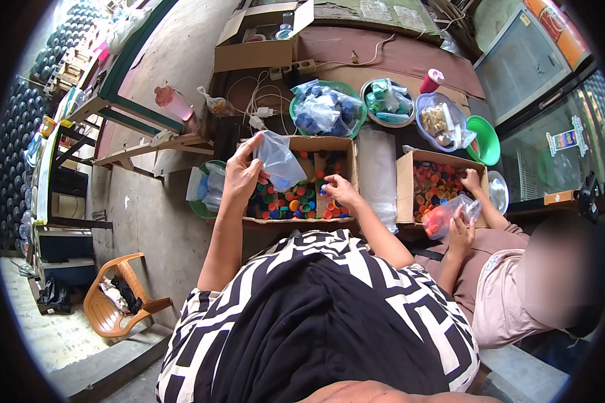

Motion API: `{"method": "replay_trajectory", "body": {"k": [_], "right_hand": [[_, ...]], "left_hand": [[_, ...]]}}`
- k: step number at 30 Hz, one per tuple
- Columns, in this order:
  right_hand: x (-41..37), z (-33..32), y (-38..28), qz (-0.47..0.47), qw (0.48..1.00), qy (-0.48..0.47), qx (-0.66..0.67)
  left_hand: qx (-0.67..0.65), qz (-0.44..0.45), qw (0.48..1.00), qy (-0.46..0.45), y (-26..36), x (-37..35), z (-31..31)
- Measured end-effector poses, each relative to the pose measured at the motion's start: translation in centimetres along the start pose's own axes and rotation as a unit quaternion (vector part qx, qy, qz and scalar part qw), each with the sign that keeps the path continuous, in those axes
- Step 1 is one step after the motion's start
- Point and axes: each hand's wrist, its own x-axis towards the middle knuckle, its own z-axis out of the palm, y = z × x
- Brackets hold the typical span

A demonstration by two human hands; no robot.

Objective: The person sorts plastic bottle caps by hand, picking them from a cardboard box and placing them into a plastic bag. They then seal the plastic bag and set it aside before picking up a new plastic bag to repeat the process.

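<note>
My left hand [245, 165] grips the top edge of a clear plastic bag [279, 160], which hangs open over the near box with some blue caps at its bottom. My right hand [341, 191] pinches a small blue cap [324, 190] above the same box. The cardboard box [353, 168] holds many loose caps [294, 201], mostly orange, green, red and blue. To the right, a second cardboard box [405, 188] holds more caps; a co-worker's one hand reaches into it and the other holds a clear bag of red-orange caps [438, 217].
Behind the boxes stand a green basin [360, 121] with bagged blue caps, a bowl of green items [388, 101] and a purple basin [421, 124]. A plastic roll [378, 174] lies between the boxes. A co-worker [497, 269] sits at right; an orange chair [104, 316] stands at left.
</note>
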Motion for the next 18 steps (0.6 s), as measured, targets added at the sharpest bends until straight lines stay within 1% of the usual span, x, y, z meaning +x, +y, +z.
{"method": "replay_trajectory", "body": {"k": [1,2,3,5,6,7,9,10,11,13,14,15,16,17,18], "right_hand": [[-0.2,-0.5,-0.6,0.025,0.991,-0.05,0.123],[-0.2,-1.1,-0.7,0.027,0.98,-0.088,0.177],[-0.5,-1.6,-1.4,0.024,0.98,-0.087,0.175],[-1.3,-2.5,-2.7,-0.007,0.962,-0.074,0.264],[-1.5,-2.9,-3.4,-0.069,0.96,-0.05,0.266],[-2.1,-3.1,-5.3,-0.071,0.96,-0.053,0.264],[-3.8,-3.4,-9.3,-0.237,0.947,0.057,0.209],[-4.7,-3.3,-11.5,-0.281,0.933,0.067,0.215],[-5.2,-2.9,-13.1,-0.282,0.933,0.066,0.214],[-6.2,-1.9,-15.9,-0.38,0.905,0.128,0.143],[-7.1,-1.7,-17.3,-0.418,0.896,0.144,0.048],[-7.0,-1.6,-17.6,-0.417,0.895,0.149,0.049],[-6.7,-1.6,-17.9,-0.459,0.872,0.15,-0.079],[-6.5,-1.6,-18.1,-0.49,0.834,0.147,-0.206],[-6.0,-1.5,-17.7,-0.47,0.861,0.135,-0.142]], "left_hand": [[0.004,-0.004,1.0,-0.004,0.1,0.2,0.3],[0.001,0.0,1.0,-0.011,-0.2,0.5,0.6],[0.0,0.003,1.0,-0.011,-0.5,0.8,0.8],[-0.008,0.001,1.0,-0.015,-1.0,1.3,1.4],[-0.012,-0.021,0.999,-0.025,-1.3,1.6,1.5],[-0.001,-0.009,0.999,-0.033,-1.2,1.7,1.8],[-0.007,-0.011,0.999,-0.046,-1.1,1.7,2.4],[0.003,0.0,0.999,-0.05,-1.5,1.8,2.6],[0.014,0.011,0.998,-0.062,-2.2,2.0,2.8],[0.017,0.001,0.996,-0.083,-1.8,1.7,3.5],[0.034,-0.01,0.995,-0.098,-1.2,1.5,3.9],[0.035,-0.01,0.994,-0.103,-1.1,1.5,4.2],[0.033,-0.001,0.994,-0.101,-1.1,1.5,4.5],[0.03,0.007,0.995,-0.099,-1.1,1.6,4.7],[0.029,0.007,0.995,-0.099,-1.0,1.7,4.8]]}}
